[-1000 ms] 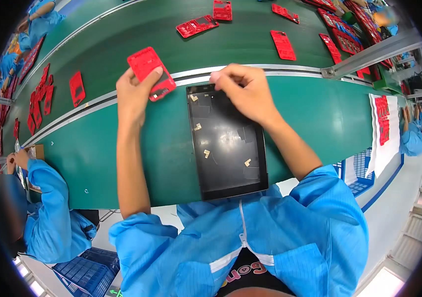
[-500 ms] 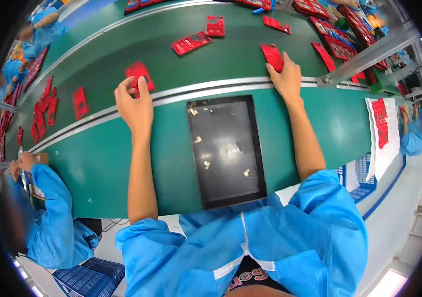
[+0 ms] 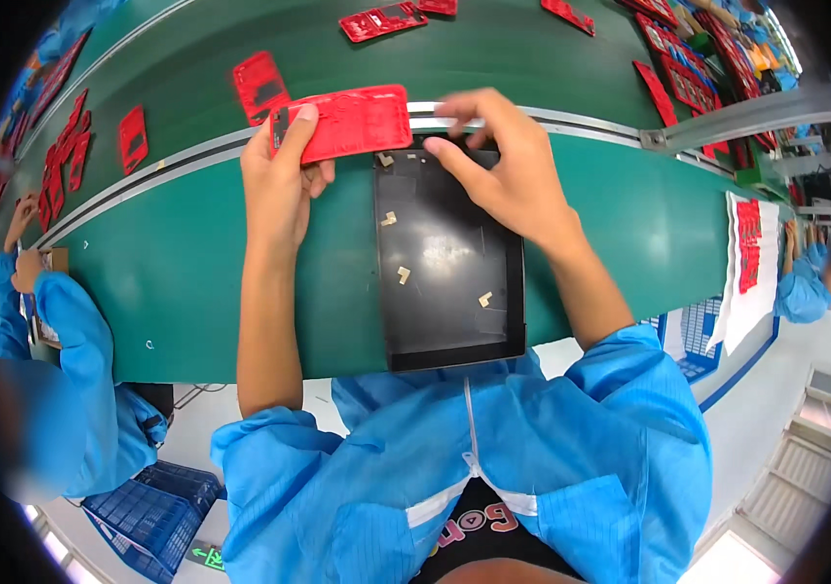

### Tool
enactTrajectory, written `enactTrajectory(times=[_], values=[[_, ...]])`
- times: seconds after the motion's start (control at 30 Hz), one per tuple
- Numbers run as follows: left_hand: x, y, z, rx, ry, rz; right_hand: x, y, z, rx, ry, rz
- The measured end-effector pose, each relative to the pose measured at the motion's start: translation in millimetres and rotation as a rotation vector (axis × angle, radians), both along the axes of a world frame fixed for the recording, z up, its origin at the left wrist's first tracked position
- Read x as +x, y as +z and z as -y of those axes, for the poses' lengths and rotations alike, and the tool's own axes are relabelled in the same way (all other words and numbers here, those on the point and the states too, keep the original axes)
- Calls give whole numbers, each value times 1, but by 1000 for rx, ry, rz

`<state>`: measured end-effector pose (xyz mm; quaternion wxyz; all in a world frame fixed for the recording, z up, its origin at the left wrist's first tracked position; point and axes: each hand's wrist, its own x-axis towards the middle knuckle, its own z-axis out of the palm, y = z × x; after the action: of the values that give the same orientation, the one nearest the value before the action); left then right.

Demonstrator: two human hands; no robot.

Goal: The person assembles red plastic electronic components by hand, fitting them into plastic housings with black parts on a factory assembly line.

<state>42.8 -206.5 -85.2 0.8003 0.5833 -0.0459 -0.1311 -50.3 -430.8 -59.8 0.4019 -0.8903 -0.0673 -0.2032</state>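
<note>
The panel [image 3: 355, 122] lies at the tray's [image 3: 449, 321] far-left corner; small tabs [image 3: 403, 275] lie in the tray.

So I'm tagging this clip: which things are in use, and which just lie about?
In use:
left hand holding a red cover
right hand at the black tray's far edge
small tan bits in the tray

Lying about:
red parts on the belt
red parts far left
co-worker's sleeve
</note>
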Motion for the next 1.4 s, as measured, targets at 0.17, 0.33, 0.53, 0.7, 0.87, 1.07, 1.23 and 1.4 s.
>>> enactTrajectory(times=[0.17, 0.33, 0.53, 0.7, 0.87, 1.07, 1.23, 1.4], values=[[-1, -3, -2, -132, 58, -19, -8, -21, -27, -483, 189, -109], [-1, 2, -8, -328, -52, -69, 8, -27, -28, -444, 234, -185], [0, 2, -6, -243, -38, -7, 6, -9, -17, -70, 348, -245], [-12, 10, -1, -277, -89, -75, 8, 11, -11, 200, 288, 30], [-20, 5, 8, -351, -167, -71, 11, 10, -19, 347, 233, 49], [-29, 2, 15, -316, -98, -51, 17, 4, -33, 524, 168, -40], [-28, 2, 15, -229, -55, 10, 21, -3, -25, 281, 187, -30], [-29, 2, 19, -178, -45, 31, 22, -5, -27, 377, 51, 12]])
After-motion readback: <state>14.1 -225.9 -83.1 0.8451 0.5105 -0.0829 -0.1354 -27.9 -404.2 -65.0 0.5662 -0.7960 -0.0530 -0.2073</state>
